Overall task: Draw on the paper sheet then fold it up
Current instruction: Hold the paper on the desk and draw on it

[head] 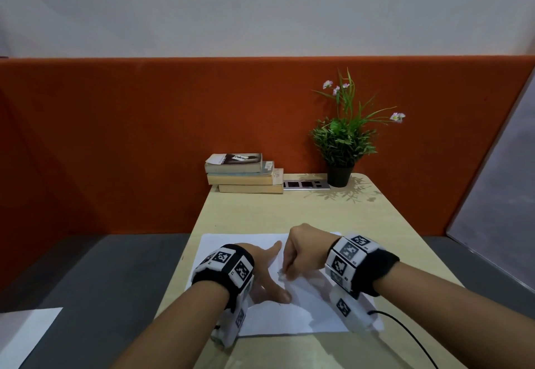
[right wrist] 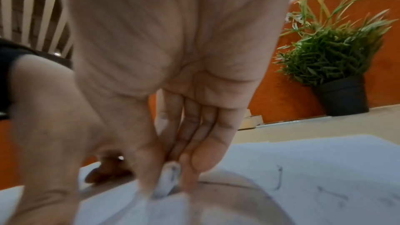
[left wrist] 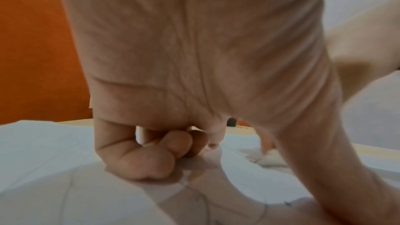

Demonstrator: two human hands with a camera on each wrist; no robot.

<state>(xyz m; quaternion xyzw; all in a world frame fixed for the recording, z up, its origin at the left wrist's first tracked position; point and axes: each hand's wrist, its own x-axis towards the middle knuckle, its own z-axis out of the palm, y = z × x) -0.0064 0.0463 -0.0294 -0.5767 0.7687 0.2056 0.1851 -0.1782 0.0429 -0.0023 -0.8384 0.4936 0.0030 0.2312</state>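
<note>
A white paper sheet (head: pixel 304 310) lies flat on the pale wooden table (head: pixel 289 212), with faint pencil marks (right wrist: pixel 279 177) on it. My left hand (head: pixel 260 264) rests on the sheet, index finger and thumb spread and pressing it down. In the left wrist view its other fingers (left wrist: pixel 138 158) are curled, knuckles on the paper (left wrist: pixel 43 151). My right hand (head: pixel 301 250) pinches a small smudged white eraser (head: pixel 281 274) between thumb and fingertips, its tip on the sheet between my left index and thumb. The eraser (right wrist: pixel 169 180) looks blurred. No pencil is in view.
A stack of books (head: pixel 244 173), a flat grey device (head: pixel 305 185) and a potted plant (head: pixel 340 174) stand at the table's far edge, against an orange partition (head: pixel 115 137). A black cable (head: pixel 405 331) trails near my right wrist. Another white sheet (head: pixel 26 331) lies low at the left.
</note>
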